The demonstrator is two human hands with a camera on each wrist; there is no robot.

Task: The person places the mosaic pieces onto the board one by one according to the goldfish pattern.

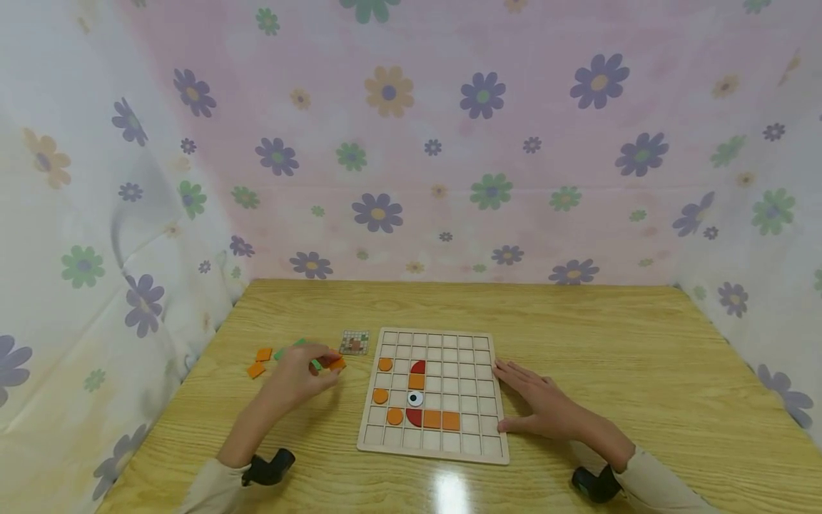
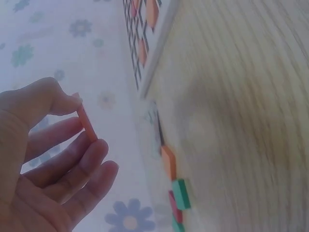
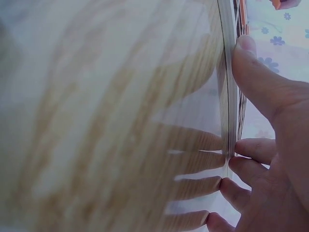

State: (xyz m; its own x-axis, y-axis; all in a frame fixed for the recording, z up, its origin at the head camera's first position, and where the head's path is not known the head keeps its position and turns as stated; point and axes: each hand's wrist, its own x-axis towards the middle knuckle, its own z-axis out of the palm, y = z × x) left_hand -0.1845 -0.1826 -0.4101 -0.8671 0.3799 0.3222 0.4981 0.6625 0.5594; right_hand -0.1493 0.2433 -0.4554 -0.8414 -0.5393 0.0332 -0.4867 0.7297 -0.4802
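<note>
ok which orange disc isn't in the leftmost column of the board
The bottom disc, in the second column; the top disc and middle disc are both in the first.

Small square printed card, head view, left of centre: design too small to read. Flat green pieces part-hidden behind left hand. Pale wooden grid board cut by left-wrist view's top edge.

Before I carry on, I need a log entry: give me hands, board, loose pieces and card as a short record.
left hand: pinches a thin orange tile
right hand: touches the right edge of the wooden grid board
on board: three orange discs, three orange squares, two red quarter-circles, one eye disc
loose, left of board: orange tiles, green tiles
pattern card: beside the board's far-left corner
</note>
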